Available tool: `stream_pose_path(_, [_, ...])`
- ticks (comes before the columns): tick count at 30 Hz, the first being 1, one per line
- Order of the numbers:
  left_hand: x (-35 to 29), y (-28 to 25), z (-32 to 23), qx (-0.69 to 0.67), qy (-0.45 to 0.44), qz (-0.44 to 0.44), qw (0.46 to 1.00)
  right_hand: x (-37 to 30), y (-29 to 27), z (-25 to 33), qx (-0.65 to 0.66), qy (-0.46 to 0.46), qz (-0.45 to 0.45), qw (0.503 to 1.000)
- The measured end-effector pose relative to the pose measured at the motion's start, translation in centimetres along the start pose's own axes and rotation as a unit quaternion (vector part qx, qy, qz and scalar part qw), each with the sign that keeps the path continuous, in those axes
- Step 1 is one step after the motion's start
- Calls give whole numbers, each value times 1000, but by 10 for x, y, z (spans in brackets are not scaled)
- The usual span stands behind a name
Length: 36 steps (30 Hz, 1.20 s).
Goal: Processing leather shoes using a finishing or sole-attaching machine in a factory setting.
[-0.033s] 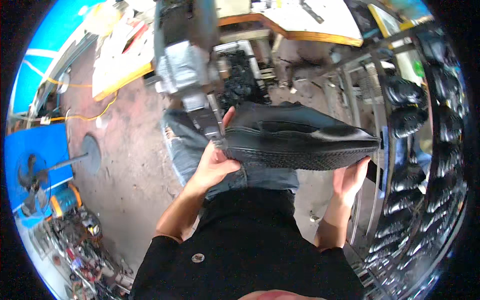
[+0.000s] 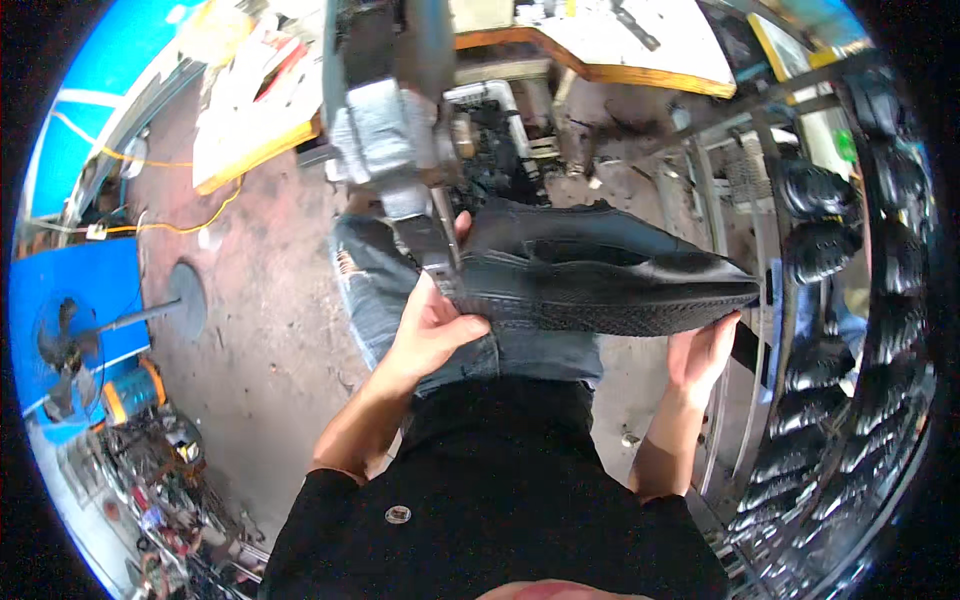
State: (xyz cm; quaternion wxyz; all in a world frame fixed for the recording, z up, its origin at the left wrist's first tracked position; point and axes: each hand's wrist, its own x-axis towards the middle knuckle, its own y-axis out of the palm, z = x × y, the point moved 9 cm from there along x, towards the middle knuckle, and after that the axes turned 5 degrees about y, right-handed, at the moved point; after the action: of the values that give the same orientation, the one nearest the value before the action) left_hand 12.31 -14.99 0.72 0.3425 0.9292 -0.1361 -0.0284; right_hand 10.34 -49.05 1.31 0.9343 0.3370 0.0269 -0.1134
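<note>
A black shoe (image 2: 600, 255) lies on its side across my lap, its textured sole turned toward me and its toe to the right. My left hand (image 2: 435, 325) is closed on its left end, thumb against the sole edge and a fingertip showing beyond the upper. Right there, the narrow metal arm of a machine (image 2: 385, 140) comes down against the shoe; the exact contact is hidden. My right hand (image 2: 703, 352) supports the toe end from below, fingers along the sole's edge.
At right, a metal rack (image 2: 765, 230) carries several black shoes (image 2: 825, 250). White worktables (image 2: 255, 130) with wooden edges stand ahead on both sides. A crate (image 2: 490, 140) of black pieces sits behind the machine. Left are a standing fan (image 2: 75, 345) and a yellow cable (image 2: 185, 230).
The view has shifted slightly, so the machine and tables appear a little farther right and lower. Both hands keep hold of the shoe, which has barely moved.
</note>
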Motion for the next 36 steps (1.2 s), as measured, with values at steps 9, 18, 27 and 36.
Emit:
stream_pose_path(9, [-9, 11, -34, 268, 64, 17, 961, 36, -10, 3, -74, -29, 35, 996])
stream_pose_path(18, [-33, -40, -6, -65, 39, -117, 990, 54, 75, 42, -217, -87, 159, 959])
stream_pose_path(27, [-3, 31, -27, 202, 84, 40, 975, 48, -12, 55, -142, -71, -17, 987])
stream_pose_path(36, [-19, -18, -11, 6, 95, -110, 989, 47, 67, 62, -147, -69, 109, 981])
